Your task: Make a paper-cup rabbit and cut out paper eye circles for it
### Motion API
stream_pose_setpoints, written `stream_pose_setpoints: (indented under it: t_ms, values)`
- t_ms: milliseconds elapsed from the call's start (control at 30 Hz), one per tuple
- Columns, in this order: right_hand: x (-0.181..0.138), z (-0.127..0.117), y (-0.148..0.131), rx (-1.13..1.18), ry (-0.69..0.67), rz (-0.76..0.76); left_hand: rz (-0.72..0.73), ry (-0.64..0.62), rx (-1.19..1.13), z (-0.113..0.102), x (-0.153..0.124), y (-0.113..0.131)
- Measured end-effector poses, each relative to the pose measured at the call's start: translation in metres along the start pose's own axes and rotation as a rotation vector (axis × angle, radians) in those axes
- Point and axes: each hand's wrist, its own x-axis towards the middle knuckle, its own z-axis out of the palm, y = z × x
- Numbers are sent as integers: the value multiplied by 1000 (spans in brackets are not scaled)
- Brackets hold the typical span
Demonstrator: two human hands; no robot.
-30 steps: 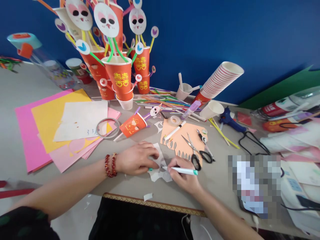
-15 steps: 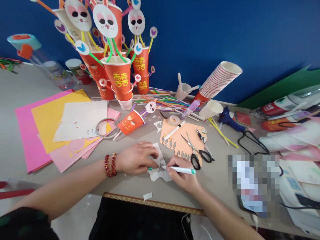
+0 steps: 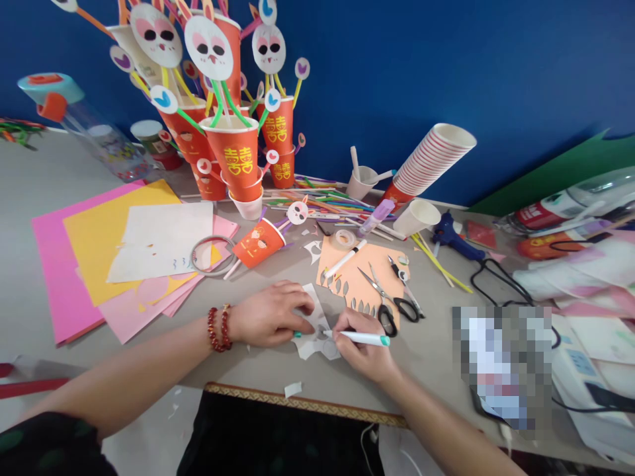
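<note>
My right hand (image 3: 364, 347) grips a white marker (image 3: 364, 338) with a teal end, its tip pointing left over a cut piece of white paper (image 3: 310, 349). A small round outline shows on that paper near the tip. Curled over the paper's left side, my left hand (image 3: 272, 314) holds it against the table, with a teal marker cap (image 3: 297, 334) peeking out below the thumb. Right of my right hand lie black-handled scissors (image 3: 381, 294), on a peach sheet (image 3: 330, 254) with leaf-shaped cutouts.
Red paper cups (image 3: 241, 158) with rabbit faces stand stacked at the back left. Coloured sheets (image 3: 54, 264) lie on the left. Behind are loose sticks (image 3: 317, 205) and a leaning cup stack (image 3: 436, 158). A blue glue gun (image 3: 456, 238) and a blurred-out phone (image 3: 496, 370) are on the right.
My right hand and the marker have shifted very slightly right. My left hand stays in place on the paper, and the view has tilted a little.
</note>
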Motion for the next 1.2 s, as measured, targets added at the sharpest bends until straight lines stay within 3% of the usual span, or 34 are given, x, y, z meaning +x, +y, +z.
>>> stream_pose_setpoints:
  t_ms: [200,1200]
  values:
    - [-4,0,2,52,70,45,1,-1,-1,0,0,0]
    - [-2,1,0,-10,24,-15,-8,10,1,0,0,1]
